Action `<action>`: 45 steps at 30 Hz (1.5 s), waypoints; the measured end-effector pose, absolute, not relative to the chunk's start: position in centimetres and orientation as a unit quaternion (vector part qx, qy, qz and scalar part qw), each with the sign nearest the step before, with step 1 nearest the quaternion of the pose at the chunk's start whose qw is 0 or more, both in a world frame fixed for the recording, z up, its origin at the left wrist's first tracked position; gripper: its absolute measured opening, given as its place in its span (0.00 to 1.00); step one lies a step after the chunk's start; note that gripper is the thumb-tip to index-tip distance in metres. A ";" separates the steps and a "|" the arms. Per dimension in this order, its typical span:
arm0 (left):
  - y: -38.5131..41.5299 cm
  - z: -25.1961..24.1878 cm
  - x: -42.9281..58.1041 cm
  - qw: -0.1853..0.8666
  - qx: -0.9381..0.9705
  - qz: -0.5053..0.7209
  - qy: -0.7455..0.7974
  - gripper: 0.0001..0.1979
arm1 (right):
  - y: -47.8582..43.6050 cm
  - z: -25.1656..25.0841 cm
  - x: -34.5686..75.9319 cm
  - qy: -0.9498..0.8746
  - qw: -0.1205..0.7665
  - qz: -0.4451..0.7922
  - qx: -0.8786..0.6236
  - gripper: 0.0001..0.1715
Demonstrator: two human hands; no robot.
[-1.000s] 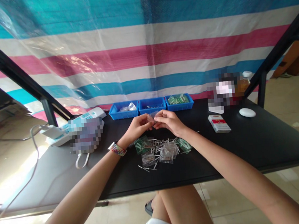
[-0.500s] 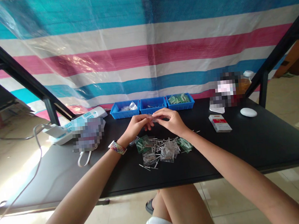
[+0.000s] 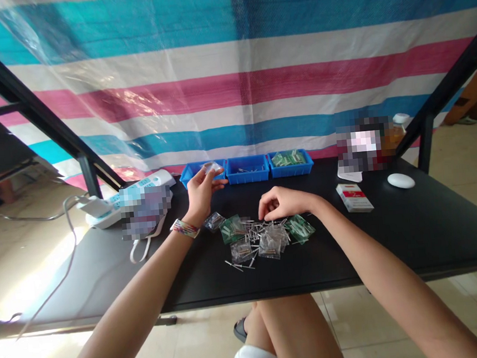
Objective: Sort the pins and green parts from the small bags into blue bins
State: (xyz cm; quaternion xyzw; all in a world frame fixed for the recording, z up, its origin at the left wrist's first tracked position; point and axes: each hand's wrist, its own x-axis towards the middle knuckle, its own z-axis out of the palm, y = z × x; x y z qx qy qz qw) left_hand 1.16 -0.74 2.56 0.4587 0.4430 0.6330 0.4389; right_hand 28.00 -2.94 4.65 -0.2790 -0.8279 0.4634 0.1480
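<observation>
My left hand is raised by the left blue bin, fingers spread, with a small clear bag at its fingertips over the bin. My right hand rests on the black table with fingers curled down onto a heap of loose metal pins. Around the pins lie small clear bags and green packets. Whether the right fingers pinch a pin is hidden.
Three blue bins stand at the table's back edge: the middle bin and the right bin with green packets. A white power strip lies left. A red-and-white box and a white oval object lie right.
My hands have parted. The left one moved back and left with the clear bag to the left bin and its fingers spread. The right one dropped onto the pin heap.
</observation>
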 end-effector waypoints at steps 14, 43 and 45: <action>-0.8 2.9 1.2 0.486 0.442 0.618 0.432 0.45 | -2.2 4.7 29.7 -0.806 0.084 0.491 -0.321 0.08; -3.3 3.1 3.5 0.464 0.686 0.412 0.380 0.19 | -3.0 1.8 24.4 -0.538 0.506 0.571 -0.359 0.17; -3.3 3.1 3.5 0.464 0.684 0.408 0.387 0.18 | -3.0 1.7 24.3 -0.540 0.512 0.564 -0.358 0.16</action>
